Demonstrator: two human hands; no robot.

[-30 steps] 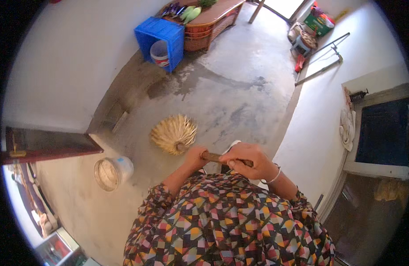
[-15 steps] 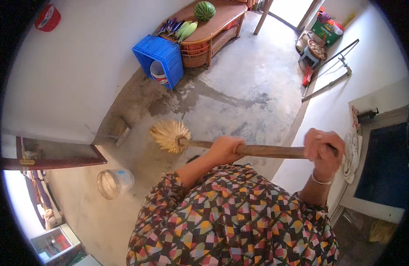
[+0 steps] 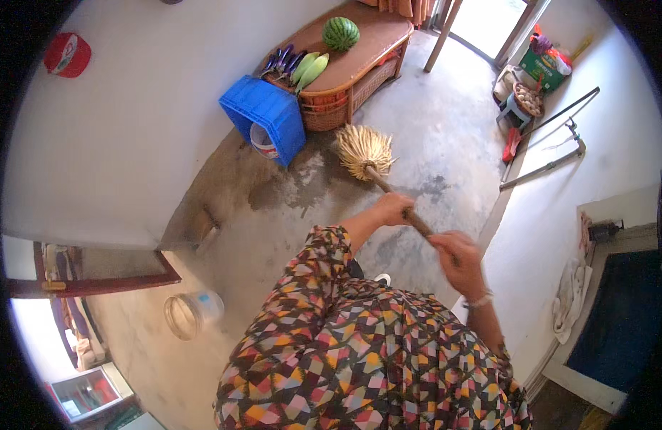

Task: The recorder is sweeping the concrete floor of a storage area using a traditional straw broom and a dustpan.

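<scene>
A mop point(image 3: 364, 150) with pale yellow strands and a wooden handle slants away from me, its head over the floor near the long wicker table. Whether the strands touch the floor, I cannot tell. My left hand point(image 3: 392, 208) is wrapped round the handle partway down, closer to the mop head. Near the upper end, my right hand point(image 3: 460, 264), with a pale bracelet at the wrist, is closed on the same handle. Dark wet patches point(image 3: 273, 192) mark the concrete floor left of the mop head.
Beyond the mop stands the wicker table point(image 3: 374, 32) with a watermelon point(image 3: 341, 34), eggplants and pale green gourds. A blue crate point(image 3: 263, 115) holding a white bucket sits beside it. To my left are a whitish bucket point(image 3: 193, 315) and an open door point(image 3: 101, 279). Metal bars point(image 3: 546, 166) lean at the right wall.
The mop head has swung forward and right, from the left side to near the table. Both hands have moved with the handle, which now slants away instead of lying crosswise.
</scene>
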